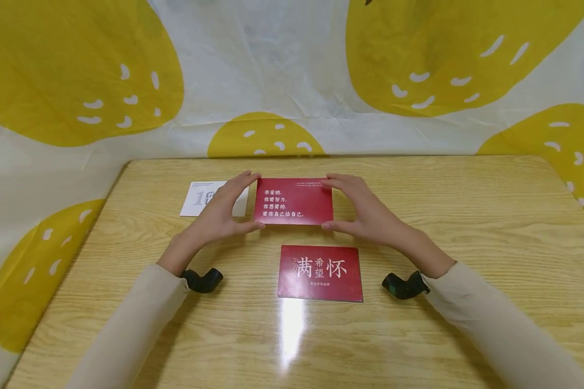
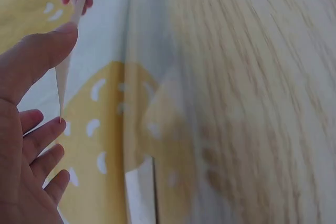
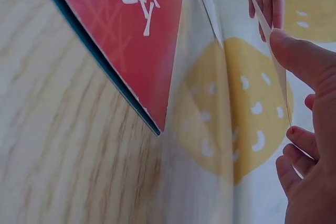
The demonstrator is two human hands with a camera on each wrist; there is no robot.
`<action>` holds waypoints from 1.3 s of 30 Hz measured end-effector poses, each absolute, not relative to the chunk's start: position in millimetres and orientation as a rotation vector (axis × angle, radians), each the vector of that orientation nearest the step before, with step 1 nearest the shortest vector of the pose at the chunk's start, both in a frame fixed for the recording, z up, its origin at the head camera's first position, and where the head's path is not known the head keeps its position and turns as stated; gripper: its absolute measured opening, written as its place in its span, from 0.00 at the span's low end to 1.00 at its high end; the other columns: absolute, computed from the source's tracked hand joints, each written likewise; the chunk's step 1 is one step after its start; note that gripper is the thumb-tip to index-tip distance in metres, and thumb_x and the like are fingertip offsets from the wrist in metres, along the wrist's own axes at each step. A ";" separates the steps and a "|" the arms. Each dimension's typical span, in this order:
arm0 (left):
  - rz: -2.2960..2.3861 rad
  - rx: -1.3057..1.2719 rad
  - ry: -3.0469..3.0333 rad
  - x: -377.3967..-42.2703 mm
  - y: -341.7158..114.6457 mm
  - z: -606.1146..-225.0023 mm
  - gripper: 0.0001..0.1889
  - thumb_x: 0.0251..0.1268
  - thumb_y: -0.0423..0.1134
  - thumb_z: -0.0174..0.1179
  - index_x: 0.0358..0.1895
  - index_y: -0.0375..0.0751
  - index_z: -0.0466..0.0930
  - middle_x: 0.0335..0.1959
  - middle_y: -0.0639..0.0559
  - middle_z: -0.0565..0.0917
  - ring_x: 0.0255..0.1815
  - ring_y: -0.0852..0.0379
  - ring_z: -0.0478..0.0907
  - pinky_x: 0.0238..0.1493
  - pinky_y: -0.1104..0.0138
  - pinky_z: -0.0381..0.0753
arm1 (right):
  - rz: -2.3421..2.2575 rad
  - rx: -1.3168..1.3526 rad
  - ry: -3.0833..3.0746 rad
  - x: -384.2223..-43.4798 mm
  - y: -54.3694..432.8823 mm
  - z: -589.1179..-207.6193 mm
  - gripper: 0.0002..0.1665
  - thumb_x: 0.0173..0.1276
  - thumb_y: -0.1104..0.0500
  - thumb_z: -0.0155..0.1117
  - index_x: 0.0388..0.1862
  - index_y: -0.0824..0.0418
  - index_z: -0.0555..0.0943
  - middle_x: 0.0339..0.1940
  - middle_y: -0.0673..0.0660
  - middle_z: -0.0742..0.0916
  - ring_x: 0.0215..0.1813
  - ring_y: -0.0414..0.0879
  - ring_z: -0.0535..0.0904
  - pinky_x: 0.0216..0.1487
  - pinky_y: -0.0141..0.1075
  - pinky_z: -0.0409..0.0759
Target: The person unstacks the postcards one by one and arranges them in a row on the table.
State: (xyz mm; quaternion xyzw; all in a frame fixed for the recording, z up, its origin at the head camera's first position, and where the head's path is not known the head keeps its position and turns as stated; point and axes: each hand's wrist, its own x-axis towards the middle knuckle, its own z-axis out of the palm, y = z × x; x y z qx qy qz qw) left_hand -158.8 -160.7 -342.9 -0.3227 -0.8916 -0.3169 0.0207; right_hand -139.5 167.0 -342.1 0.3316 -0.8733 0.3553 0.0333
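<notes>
A red card (image 1: 293, 201) with white Chinese characters is held above the table by both hands. On its left side, the left hand (image 1: 219, 210) pinches the top and bottom corners between forefinger and thumb. Opposite it, the right hand (image 1: 365, 208) grips the right corners likewise. From each wrist the card shows nearly edge-on, as a pale thin strip (image 2: 63, 77). Nearer the person lies a stack of red cards (image 1: 319, 313), its top one printed with large white characters; a dark edge (image 3: 105, 72) shows beneath it. Behind the left hand lies a white card (image 1: 192, 202), partly covered by that hand.
The wooden table (image 1: 467, 227) ends at the back against a white cloth (image 1: 282, 70) with yellow fruit shapes. Black wrist-camera mounts (image 1: 404, 285) stick out from both sleeves, either side of the red stack. A bright light reflection crosses the front of the table.
</notes>
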 end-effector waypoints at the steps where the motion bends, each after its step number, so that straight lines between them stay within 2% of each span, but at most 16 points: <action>1: -0.976 -0.998 -2.773 -160.0 -161.3 -343.9 0.50 0.45 0.47 0.76 0.73 0.40 0.58 0.73 0.41 0.59 0.74 0.47 0.50 0.69 0.45 0.52 | 1.091 1.019 -2.694 -141.5 166.0 -343.3 0.47 0.53 0.51 0.77 0.69 0.60 0.67 0.70 0.60 0.67 0.71 0.56 0.57 0.67 0.55 0.60; 10: -0.919 -0.971 -2.838 -172.7 -164.4 -351.4 0.47 0.46 0.46 0.75 0.71 0.40 0.60 0.72 0.40 0.60 0.73 0.44 0.52 0.69 0.47 0.53 | 1.103 0.980 -2.774 -155.6 160.4 -354.1 0.48 0.53 0.49 0.76 0.70 0.60 0.65 0.70 0.62 0.67 0.71 0.55 0.57 0.68 0.52 0.59; 19: -0.894 -0.895 -2.924 -182.7 -164.9 -360.2 0.48 0.45 0.48 0.74 0.71 0.42 0.60 0.72 0.44 0.61 0.73 0.47 0.52 0.70 0.49 0.51 | 1.083 0.949 -2.859 -168.2 155.7 -359.6 0.50 0.54 0.47 0.76 0.71 0.60 0.64 0.70 0.59 0.69 0.70 0.55 0.57 0.69 0.49 0.57; 27: -0.881 -0.913 -2.942 -188.4 -166.2 -365.2 0.49 0.44 0.48 0.75 0.71 0.37 0.59 0.72 0.42 0.62 0.74 0.46 0.51 0.71 0.51 0.47 | 1.090 0.957 -2.905 -175.7 152.4 -364.3 0.48 0.55 0.49 0.75 0.71 0.59 0.64 0.70 0.58 0.68 0.70 0.54 0.56 0.70 0.49 0.56; 32: -0.849 -0.922 -2.955 -189.4 -167.9 -365.9 0.49 0.44 0.48 0.74 0.71 0.36 0.59 0.71 0.40 0.62 0.73 0.44 0.52 0.72 0.51 0.46 | 1.095 0.954 -2.926 -177.2 150.7 -364.3 0.48 0.56 0.49 0.75 0.72 0.58 0.63 0.70 0.59 0.68 0.70 0.55 0.56 0.69 0.50 0.56; 39: -0.799 -0.923 -2.981 -194.2 -168.1 -366.1 0.51 0.44 0.50 0.73 0.72 0.36 0.58 0.71 0.42 0.62 0.74 0.46 0.49 0.72 0.51 0.45 | 1.074 0.942 -2.955 -179.5 149.7 -368.6 0.49 0.56 0.47 0.74 0.72 0.59 0.63 0.70 0.59 0.69 0.70 0.56 0.55 0.69 0.52 0.55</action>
